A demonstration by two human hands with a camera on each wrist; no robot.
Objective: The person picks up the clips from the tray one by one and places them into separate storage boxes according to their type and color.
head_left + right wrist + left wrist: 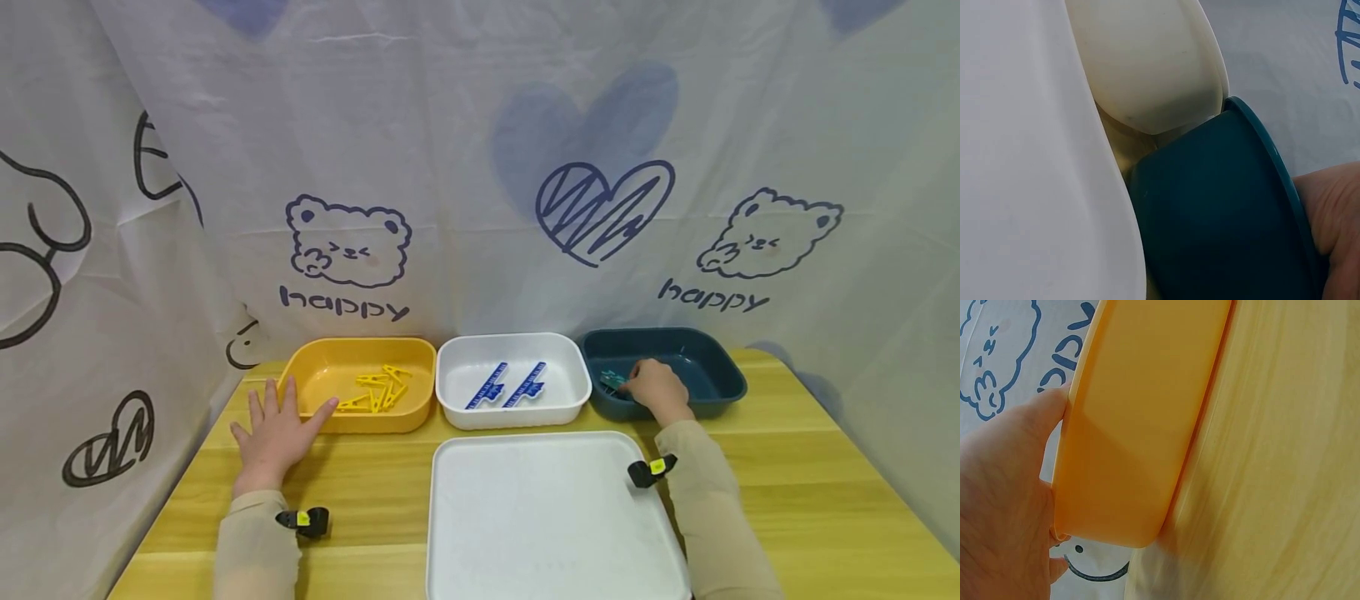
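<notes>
My left hand [276,437] spreads its fingers over the near left corner of the yellow bin [315,423]. Several yellow clothespins [384,390] lie in that bin, to the right of the hand. In the left wrist view, the left hand [1004,494] is against the bin's rim. My right hand [658,387] reaches into the dark teal bin [708,408], fingertips together at a small green piece [613,381] near its left end. The right wrist view shows only part of the right hand [1335,225] beyond the teal rim; its fingertips are hidden there.
Between the two bins stands a white bin [513,421] holding two blue strips [525,385] with small ornaments. A white tray [551,517] lies in front on the wooden table [367,508]. A printed cloth [465,167] hangs close behind the bins.
</notes>
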